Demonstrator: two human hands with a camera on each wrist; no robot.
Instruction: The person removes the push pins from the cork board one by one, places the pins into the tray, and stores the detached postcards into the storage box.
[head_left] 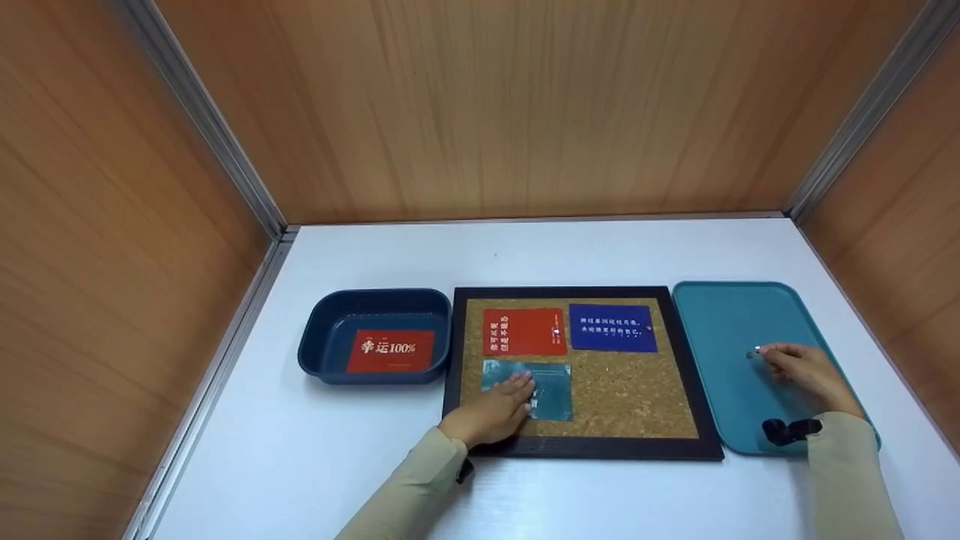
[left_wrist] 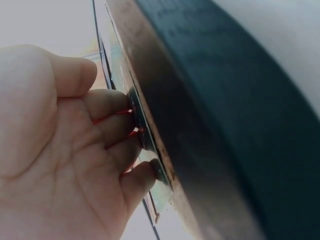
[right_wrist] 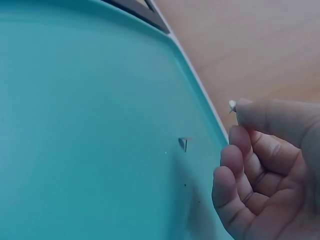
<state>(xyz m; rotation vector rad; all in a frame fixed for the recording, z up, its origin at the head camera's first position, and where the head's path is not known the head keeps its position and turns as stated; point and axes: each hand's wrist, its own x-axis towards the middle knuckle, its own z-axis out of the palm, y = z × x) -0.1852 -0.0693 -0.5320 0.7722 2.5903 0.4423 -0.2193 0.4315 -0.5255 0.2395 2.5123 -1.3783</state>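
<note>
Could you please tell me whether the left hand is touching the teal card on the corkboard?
Touching: the left wrist view shows the left hand with its fingertips against the teal card and no gap between them.

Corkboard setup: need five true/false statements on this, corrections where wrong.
1. The left hand rests on the teal card on the corkboard. True.
2. The right hand holds nothing. False: it pinches a thumbtack.
3. The dark blue basin contains a red card printed "100%". True.
4. The blue card lies below the teal card in the head view. False: it is above and to the right.
5. The teal tray sits left of the corkboard in the head view. False: it is on the right.
</note>
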